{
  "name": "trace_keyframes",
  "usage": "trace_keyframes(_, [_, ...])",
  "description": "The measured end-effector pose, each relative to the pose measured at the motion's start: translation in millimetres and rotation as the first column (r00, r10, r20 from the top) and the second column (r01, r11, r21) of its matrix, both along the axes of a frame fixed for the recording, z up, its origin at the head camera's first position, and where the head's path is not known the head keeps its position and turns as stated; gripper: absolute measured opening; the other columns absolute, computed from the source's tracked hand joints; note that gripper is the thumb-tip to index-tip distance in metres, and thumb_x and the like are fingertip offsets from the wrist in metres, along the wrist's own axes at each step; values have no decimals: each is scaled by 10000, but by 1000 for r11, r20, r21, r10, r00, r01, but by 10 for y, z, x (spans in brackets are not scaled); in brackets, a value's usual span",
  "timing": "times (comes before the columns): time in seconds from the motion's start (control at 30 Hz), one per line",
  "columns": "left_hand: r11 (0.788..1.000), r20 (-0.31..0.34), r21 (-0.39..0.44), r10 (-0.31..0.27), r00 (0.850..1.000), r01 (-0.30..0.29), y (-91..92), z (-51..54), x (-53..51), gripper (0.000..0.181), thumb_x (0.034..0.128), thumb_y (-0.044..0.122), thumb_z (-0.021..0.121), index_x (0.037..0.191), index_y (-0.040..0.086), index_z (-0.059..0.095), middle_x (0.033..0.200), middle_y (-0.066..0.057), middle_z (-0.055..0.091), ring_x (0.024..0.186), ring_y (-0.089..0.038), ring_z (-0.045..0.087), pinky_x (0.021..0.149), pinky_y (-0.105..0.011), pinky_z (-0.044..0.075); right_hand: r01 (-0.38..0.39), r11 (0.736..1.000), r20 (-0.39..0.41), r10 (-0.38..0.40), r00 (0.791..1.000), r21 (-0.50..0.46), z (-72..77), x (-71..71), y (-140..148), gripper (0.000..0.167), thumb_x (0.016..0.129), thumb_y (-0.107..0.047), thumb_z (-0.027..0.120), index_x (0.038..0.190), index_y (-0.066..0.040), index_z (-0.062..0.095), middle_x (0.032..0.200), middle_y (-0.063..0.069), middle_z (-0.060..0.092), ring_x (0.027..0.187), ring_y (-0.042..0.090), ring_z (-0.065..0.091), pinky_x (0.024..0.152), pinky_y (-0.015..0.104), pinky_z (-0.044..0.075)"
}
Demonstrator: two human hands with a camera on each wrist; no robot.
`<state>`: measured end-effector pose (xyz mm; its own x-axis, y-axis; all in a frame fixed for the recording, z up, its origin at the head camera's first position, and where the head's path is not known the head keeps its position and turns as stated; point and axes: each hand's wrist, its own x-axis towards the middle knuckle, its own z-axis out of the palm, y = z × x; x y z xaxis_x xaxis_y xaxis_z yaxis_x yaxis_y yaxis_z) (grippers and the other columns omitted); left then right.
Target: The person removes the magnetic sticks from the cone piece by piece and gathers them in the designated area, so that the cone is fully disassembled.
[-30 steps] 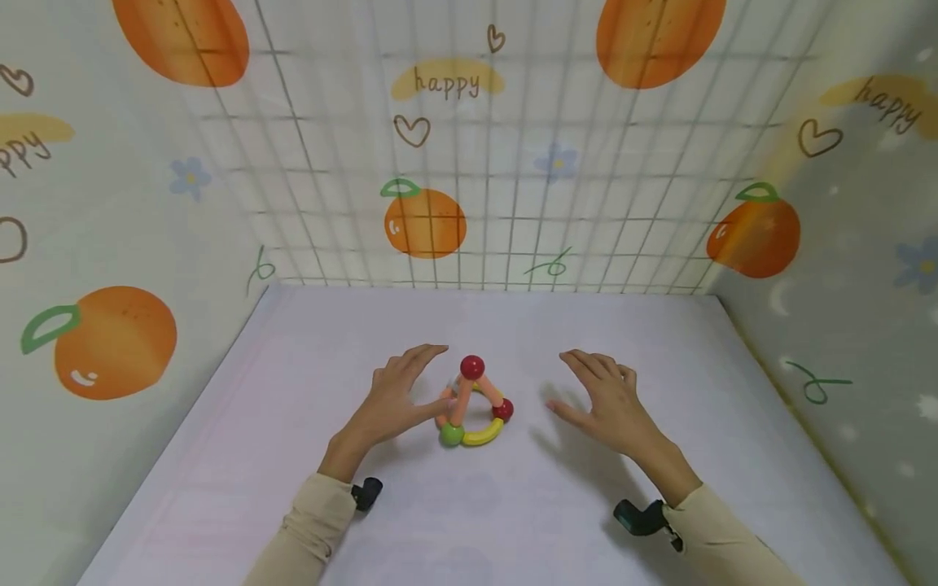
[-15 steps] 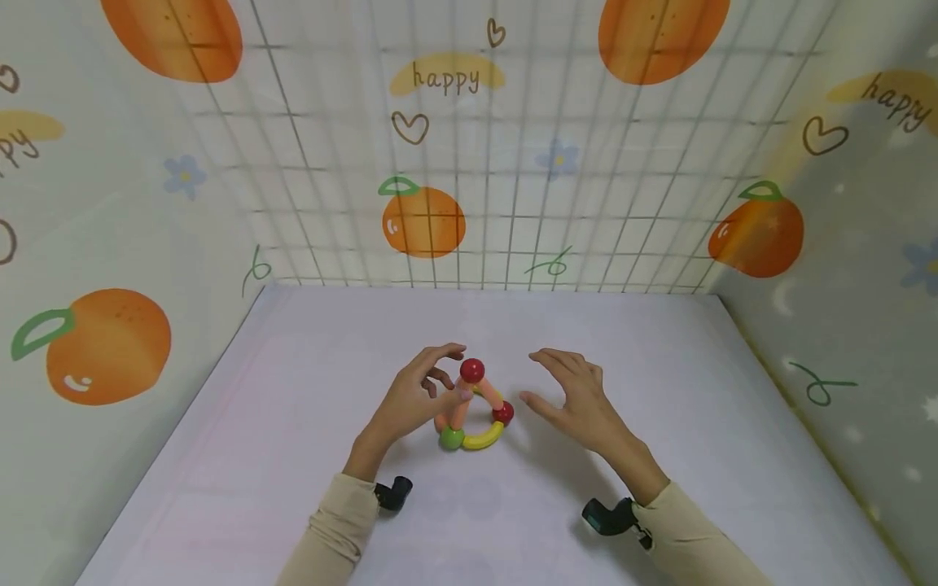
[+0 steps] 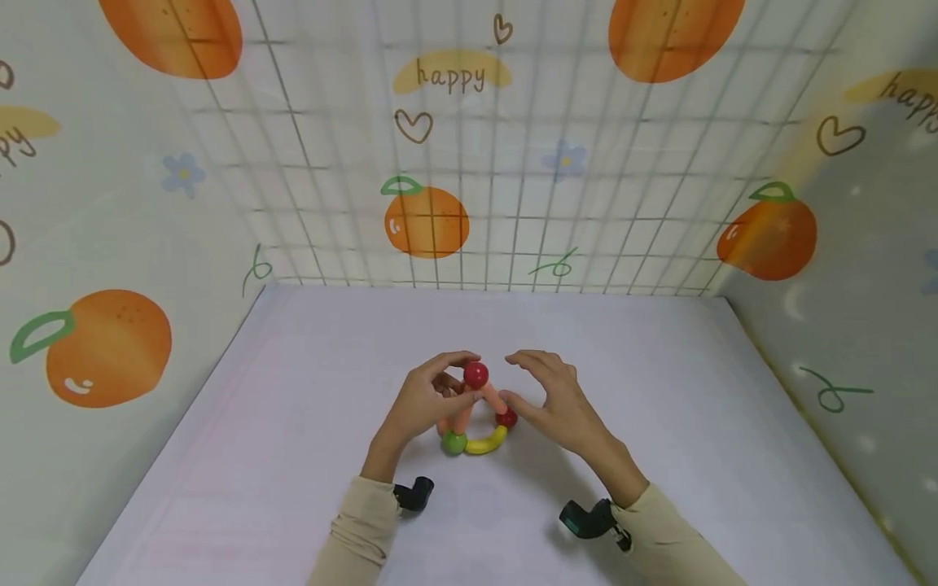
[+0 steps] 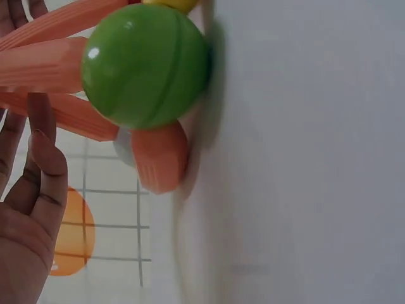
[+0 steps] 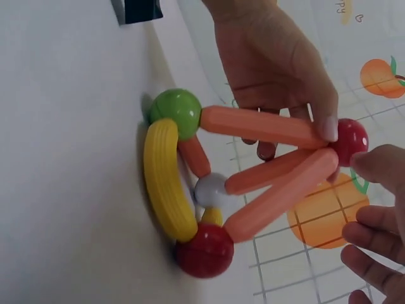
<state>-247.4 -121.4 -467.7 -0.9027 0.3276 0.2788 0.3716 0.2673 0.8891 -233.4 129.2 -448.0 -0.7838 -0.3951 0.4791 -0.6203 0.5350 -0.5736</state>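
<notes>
1. Red ball (image 3: 476, 375) at the peak of an upright, pyramid-shaped toy (image 5: 281, 196), on the table (image 3: 293, 456) between both hands.
2. Below that peak, three straight orange rods slanting down to a ring on the table: green ball (image 3: 454, 443) on the near left, second red ball (image 3: 507, 417) to the right, grey ball (image 5: 212, 189) at the back, with a yellow curved piece (image 3: 487, 445) along the near side.
3. Left hand (image 3: 428, 399) nearer, with a grip bent round the peak: thumb on a rod end just under the red ball, fingers behind; cannot tell how firmly pinched.
4. Right hand (image 3: 560, 407) just right of the peak, grip unclosed and holding nothing, thumb and fingers spread toward the red ball, with a gap left in the head view.
5. Long axis roughly vertical, peak level with both sets of fingertips, base flat below.
6. Pale, smooth table, with soft shadows beneath the right arm.
7. Around it, hanging cloth (image 3: 322, 195) printed with oranges, hearts, flowers and "happy", grid lines across the back.
</notes>
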Motion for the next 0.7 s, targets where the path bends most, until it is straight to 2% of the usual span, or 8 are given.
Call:
trace_keyframes(0.23, [998,-8,63,11,1000,-10,92,-14,-35,405,822,214,852,1198,216,699,1129,64,670,858,-174,671,762,-341,566,-21,1000,-16,21,1000,-11,84,-50,-116,438,889,-311,780,1273,-155,638,1268,-28,599,1129,176,535,907,456,351])
trace_keyframes(0.43, [996,-55,89,15,998,-10,180,-38,-106,360,831,71,822,1172,75,707,1115,-48,678,848,-245,670,750,-358,569,-37,999,-39,37,999,-5,141,-113,-210,437,883,-323,788,1247,-122,656,1210,-29,624,1051,191,568,889,431,372])
trace_keyframes(0.6, [995,-78,96,38,996,-30,249,139,-30,324,833,-20,771,1147,5,696,1122,-119,666,836,-301,661,762,-458,572,-22,1000,-61,23,998,13,164,-151,-291,453,878,-301,797,1250,-85,653,1181,5,625,976,174,560,831,386,391])
trace_keyframes(0.7, [993,-104,107,52,993,-41,287,231,10,300,837,-21,762,1129,-8,692,1123,-133,654,830,-300,658,762,-485,568,18,1000,-57,-17,998,19,198,-158,-326,425,858,-288,819,1191,-66,678,1088,19,610,874,173,544,735,322,427])
